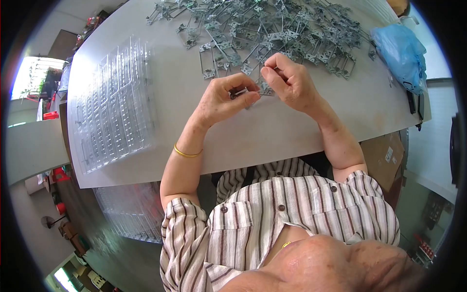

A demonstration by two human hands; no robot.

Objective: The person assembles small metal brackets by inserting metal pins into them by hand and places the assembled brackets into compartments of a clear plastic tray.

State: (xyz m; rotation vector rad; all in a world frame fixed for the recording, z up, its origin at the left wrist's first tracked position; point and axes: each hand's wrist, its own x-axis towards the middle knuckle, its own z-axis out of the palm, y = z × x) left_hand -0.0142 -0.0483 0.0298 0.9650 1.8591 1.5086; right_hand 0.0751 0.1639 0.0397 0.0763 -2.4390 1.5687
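Nearest me is my striped shirt (pixel 265 207), then the counter's (pixel 253 138) near edge, with the bangle (pixel 187 153) on my left forearm reaching over it. My left hand (pixel 224 100) is curled, thumb and fingers drawn in around a small bracket (pixel 235 91), mostly hidden by them. My right hand (pixel 294 85) is just beside it, thumb and forefinger close together; I cannot tell whether they pinch anything. A flat metal end (pixel 265 90) shows below those fingertips, between my hands, and I can't tell if it belongs to the same bracket. To my left lie clear trays (pixel 114 104), glossy and thin, likely flexible and easily cracked. Beyond my hands spreads the pile (pixel 287 31), all thin rods and punched plates, with the blue bag (pixel 400 54) to its right. I judge each bracket light and stiff, smooth enough to slip a little, hardly fragile, and apt to snag its neighbours. The plate ends should give a surer pinch than the thin rods, minding the edges.
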